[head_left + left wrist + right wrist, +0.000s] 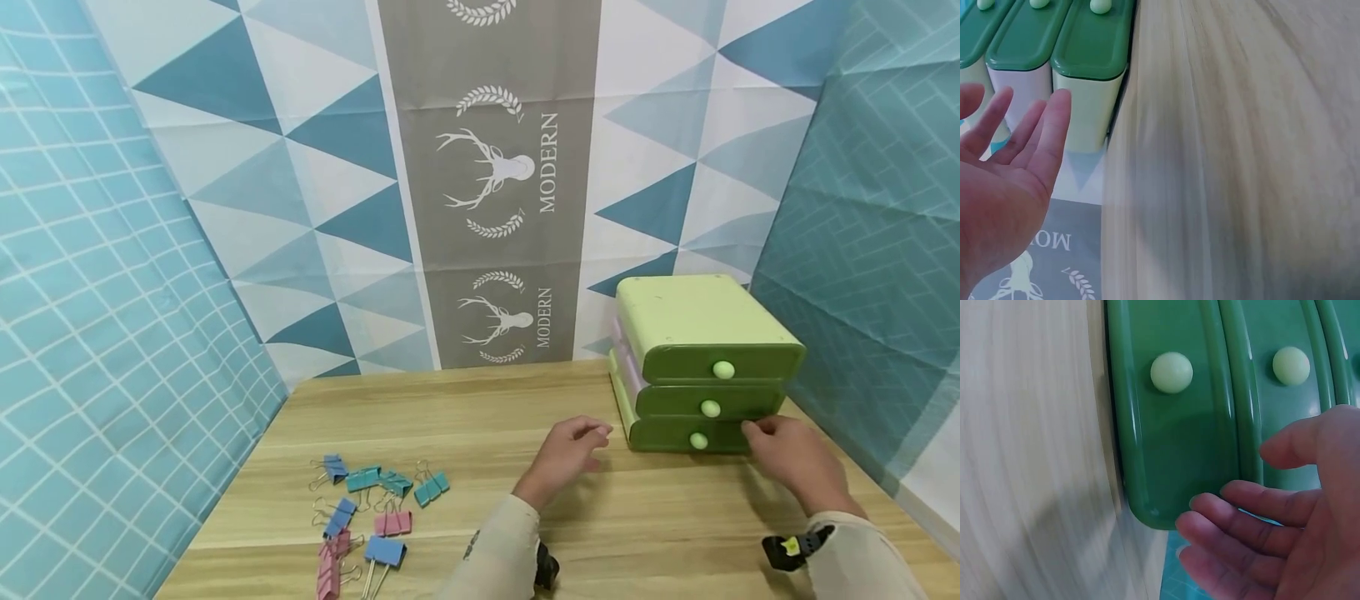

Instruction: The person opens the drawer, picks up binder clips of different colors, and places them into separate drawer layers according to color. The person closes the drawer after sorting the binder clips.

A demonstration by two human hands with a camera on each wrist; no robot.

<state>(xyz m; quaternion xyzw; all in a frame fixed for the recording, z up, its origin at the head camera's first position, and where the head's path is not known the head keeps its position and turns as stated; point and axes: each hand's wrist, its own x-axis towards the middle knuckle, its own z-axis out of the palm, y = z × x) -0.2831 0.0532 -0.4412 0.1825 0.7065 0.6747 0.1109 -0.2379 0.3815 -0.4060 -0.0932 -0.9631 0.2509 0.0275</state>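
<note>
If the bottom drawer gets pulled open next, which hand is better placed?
Probably the right hand: it is by the right end of the bottom drawer, nearer its knob; the left hand is farther off, past the left end.

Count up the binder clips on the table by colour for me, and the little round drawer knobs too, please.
Blue binder clips: 3
Teal binder clips: 3
Pink binder clips: 3
Pale green drawer knobs: 3
Total: 12
</note>
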